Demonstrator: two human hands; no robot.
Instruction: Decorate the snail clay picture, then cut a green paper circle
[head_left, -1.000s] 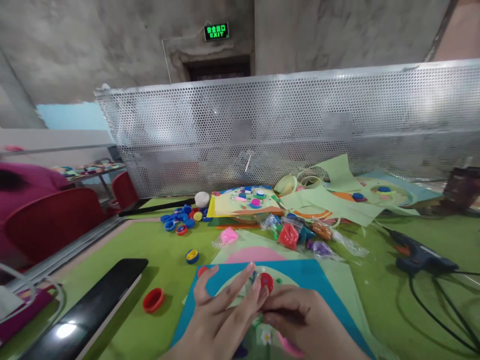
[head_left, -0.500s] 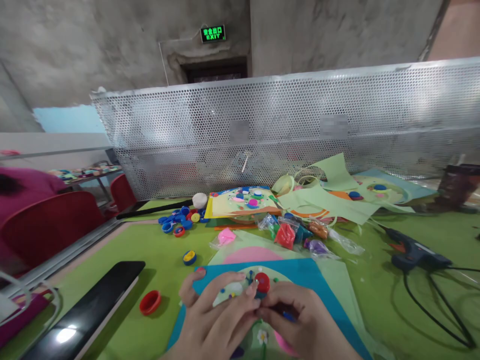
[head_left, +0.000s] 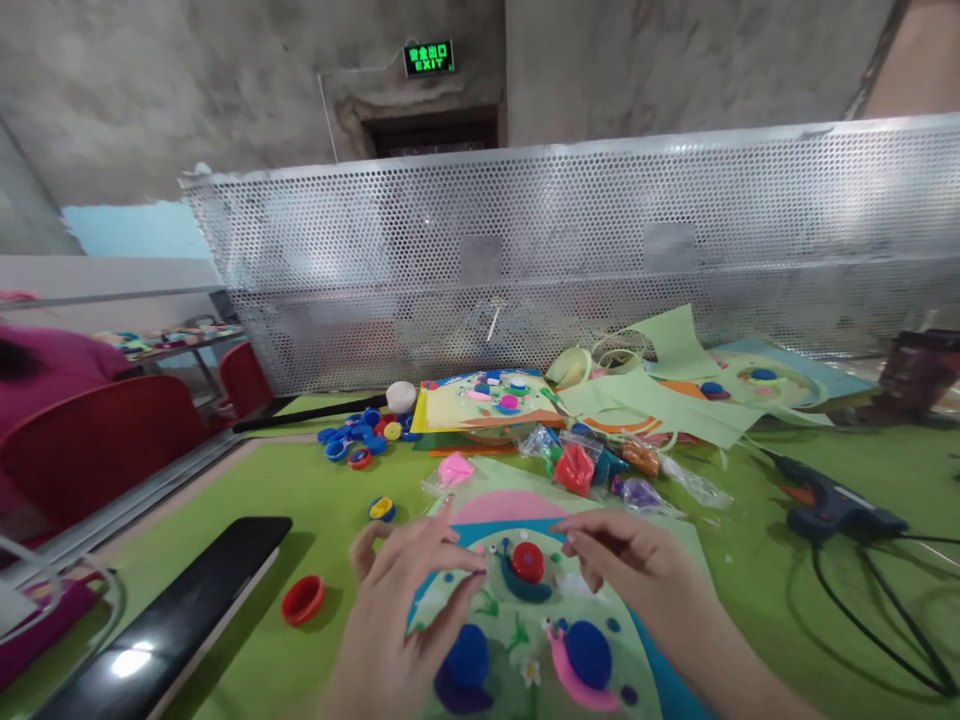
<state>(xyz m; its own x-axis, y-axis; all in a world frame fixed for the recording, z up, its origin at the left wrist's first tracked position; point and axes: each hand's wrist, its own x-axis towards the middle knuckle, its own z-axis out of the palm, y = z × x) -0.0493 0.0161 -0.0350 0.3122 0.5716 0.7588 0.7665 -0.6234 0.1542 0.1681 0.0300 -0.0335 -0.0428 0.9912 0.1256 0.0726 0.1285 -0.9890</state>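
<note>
In front of me lies a craft picture (head_left: 555, 610) with a pale green ground and a blue border. At its top is a snail with a red bottle cap (head_left: 528, 562) as shell on a dark teal clay body (head_left: 525, 590). Lower down are a pink clay snail (head_left: 574, 680) with a blue cap shell and a purple one (head_left: 463, 695) with another blue cap. My left hand (head_left: 412, 600) hovers over the left side, fingers apart, holding nothing visible. My right hand (head_left: 645, 570) is at the upper right, fingers loosely bent, with nothing visible in it.
Left are a black phone (head_left: 172, 620), a loose red cap (head_left: 303, 600) and a pile of blue caps (head_left: 364, 435). Bagged clay (head_left: 576, 468) lies behind the picture, with paper scraps (head_left: 652, 400) beyond. A glue gun (head_left: 840, 505) with its cable is at the right.
Both hands have drawn apart and away from the red-capped snail, letting go of it. The snails below, covered before, now show.
</note>
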